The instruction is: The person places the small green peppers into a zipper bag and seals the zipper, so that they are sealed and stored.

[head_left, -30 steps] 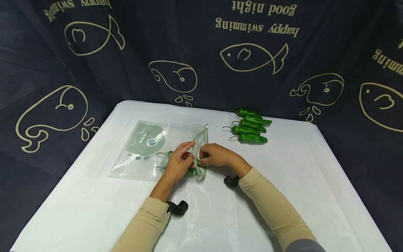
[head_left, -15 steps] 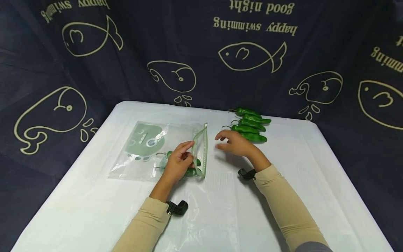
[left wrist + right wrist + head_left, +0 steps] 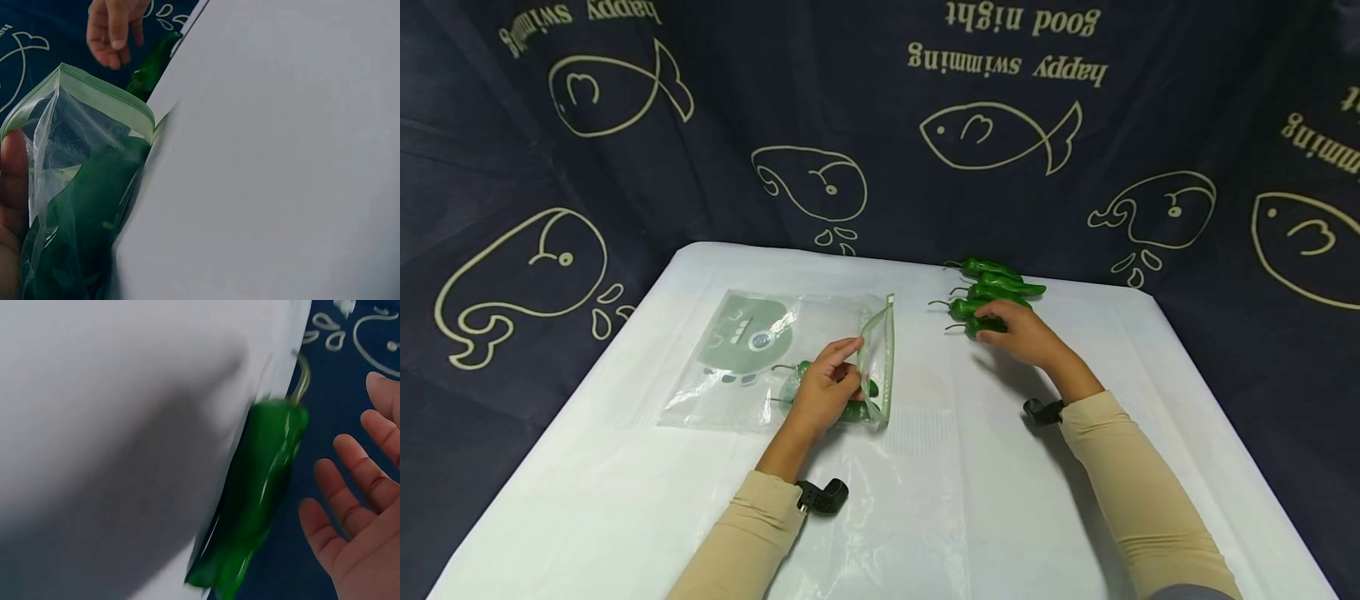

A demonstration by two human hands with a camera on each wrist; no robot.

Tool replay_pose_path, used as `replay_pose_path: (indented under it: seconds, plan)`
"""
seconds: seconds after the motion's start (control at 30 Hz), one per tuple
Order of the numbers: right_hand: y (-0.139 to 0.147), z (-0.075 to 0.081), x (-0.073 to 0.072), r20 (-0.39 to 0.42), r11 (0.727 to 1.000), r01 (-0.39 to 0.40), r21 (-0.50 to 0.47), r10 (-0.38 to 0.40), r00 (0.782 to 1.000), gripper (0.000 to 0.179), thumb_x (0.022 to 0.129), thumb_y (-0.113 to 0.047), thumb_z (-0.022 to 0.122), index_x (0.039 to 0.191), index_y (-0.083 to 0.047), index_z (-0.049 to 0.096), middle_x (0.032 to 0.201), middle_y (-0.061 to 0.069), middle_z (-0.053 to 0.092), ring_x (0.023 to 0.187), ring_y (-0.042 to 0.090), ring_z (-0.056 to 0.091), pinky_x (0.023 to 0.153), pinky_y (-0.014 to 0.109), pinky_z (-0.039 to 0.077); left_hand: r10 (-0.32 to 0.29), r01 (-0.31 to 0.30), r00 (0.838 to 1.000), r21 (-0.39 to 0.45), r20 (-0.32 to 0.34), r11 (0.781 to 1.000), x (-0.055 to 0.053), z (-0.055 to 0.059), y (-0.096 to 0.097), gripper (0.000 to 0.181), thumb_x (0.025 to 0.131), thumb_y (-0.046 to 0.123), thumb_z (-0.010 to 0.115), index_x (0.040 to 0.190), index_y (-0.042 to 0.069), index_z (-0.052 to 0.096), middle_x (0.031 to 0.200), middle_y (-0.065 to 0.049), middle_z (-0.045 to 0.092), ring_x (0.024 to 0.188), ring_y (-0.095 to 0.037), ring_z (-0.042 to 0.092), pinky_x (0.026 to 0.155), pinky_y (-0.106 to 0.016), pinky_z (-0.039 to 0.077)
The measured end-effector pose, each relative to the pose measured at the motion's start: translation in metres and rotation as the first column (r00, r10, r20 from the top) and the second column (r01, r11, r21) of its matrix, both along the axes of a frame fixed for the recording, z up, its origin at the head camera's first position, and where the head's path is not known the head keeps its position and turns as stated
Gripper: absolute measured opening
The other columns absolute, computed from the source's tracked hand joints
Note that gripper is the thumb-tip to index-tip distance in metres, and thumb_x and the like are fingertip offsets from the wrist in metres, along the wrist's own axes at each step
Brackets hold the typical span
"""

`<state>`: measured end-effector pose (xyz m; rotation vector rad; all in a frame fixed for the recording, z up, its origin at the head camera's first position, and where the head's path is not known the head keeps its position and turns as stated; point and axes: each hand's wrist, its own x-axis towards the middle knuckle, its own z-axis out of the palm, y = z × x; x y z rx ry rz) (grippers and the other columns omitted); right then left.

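A clear zip bag with a green zip rim and a green cartoon print lies on the table, its mouth gaping to the right. My left hand holds it by the upper layer near the mouth. Green peppers show through the plastic inside, partly hidden by that hand. Several more green peppers lie in a row at the back right. My right hand hovers over the nearest ones. In the right wrist view its fingers are spread beside a pepper, with a gap between.
A white cover spreads over the table. Behind it hangs a dark cloth printed with fish and whales. Each wrist carries a small black camera, the left one resting low above the table.
My right hand has drawn out of the bag's mouth and moved right to the row of peppers. The left hand and the bag have stayed in place.
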<state>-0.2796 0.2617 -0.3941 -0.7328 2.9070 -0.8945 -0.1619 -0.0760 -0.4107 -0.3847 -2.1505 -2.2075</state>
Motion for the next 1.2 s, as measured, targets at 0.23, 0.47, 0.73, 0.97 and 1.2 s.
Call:
replay_pose_path:
  seconds: [0.23, 0.47, 0.73, 0.97, 1.2]
  plan:
    - [0.025, 0.001, -0.005, 0.051, 0.998, 0.047, 0.039, -0.049, 0.997, 0.044, 0.095, -0.017, 0.068, 0.134, -0.001, 0.057, 0.140, 0.021, 0.050, 0.128, 0.042, 0.045, 0.106, 0.060, 0.038, 0.002, -0.002, 1.000, -0.008, 0.008, 1.000, 0.000, -0.001, -0.002, 0.052, 0.092, -0.014, 0.049, 0.144, -0.006, 0.046, 0.145, -0.019, 0.044, 0.088, -0.025, 0.056, 0.065, -0.024, 0.059]
    - [0.046, -0.004, -0.008, 0.071, 0.997, 0.071, 0.033, -0.073, 0.995, 0.044, 0.096, -0.018, 0.067, 0.135, 0.001, 0.055, 0.137, 0.023, 0.051, 0.126, 0.043, 0.044, 0.101, 0.062, 0.040, -0.007, 0.008, 1.000, -0.020, 0.004, 1.000, -0.001, -0.002, -0.001, 0.052, 0.092, -0.013, 0.049, 0.144, -0.006, 0.046, 0.144, -0.014, 0.045, 0.088, -0.026, 0.056, 0.065, -0.024, 0.059]
    - [0.054, -0.015, -0.016, 0.123, 0.995, 0.080, 0.054, -0.086, 0.989, 0.045, 0.097, -0.016, 0.065, 0.137, 0.002, 0.053, 0.138, 0.025, 0.051, 0.128, 0.044, 0.043, 0.105, 0.062, 0.038, -0.011, 0.011, 1.000, -0.033, 0.006, 0.999, 0.000, 0.000, -0.001, 0.052, 0.093, -0.012, 0.049, 0.144, -0.005, 0.046, 0.145, -0.013, 0.045, 0.085, -0.020, 0.056, 0.065, -0.025, 0.059]
    - [0.049, -0.016, -0.017, 0.131, 0.995, 0.084, 0.055, -0.091, 0.987, 0.046, 0.094, -0.011, 0.067, 0.136, 0.004, 0.054, 0.133, 0.025, 0.055, 0.126, 0.042, 0.047, 0.107, 0.061, 0.037, -0.008, 0.008, 1.000, -0.018, 0.006, 1.000, 0.000, -0.001, -0.001, 0.052, 0.092, -0.013, 0.049, 0.144, -0.006, 0.046, 0.145, -0.015, 0.044, 0.085, -0.020, 0.056, 0.064, -0.024, 0.058]
    - [0.047, -0.018, -0.019, 0.114, 0.995, 0.056, 0.078, -0.065, 0.991, 0.042, 0.094, -0.005, 0.064, 0.134, 0.004, 0.055, 0.133, 0.025, 0.055, 0.122, 0.042, 0.048, 0.104, 0.059, 0.039, -0.009, 0.009, 1.000, -0.002, -0.001, 1.000, -0.001, -0.002, -0.001, 0.052, 0.091, -0.014, 0.049, 0.143, -0.008, 0.046, 0.144, -0.015, 0.045, 0.084, -0.020, 0.056, 0.063, -0.024, 0.058]
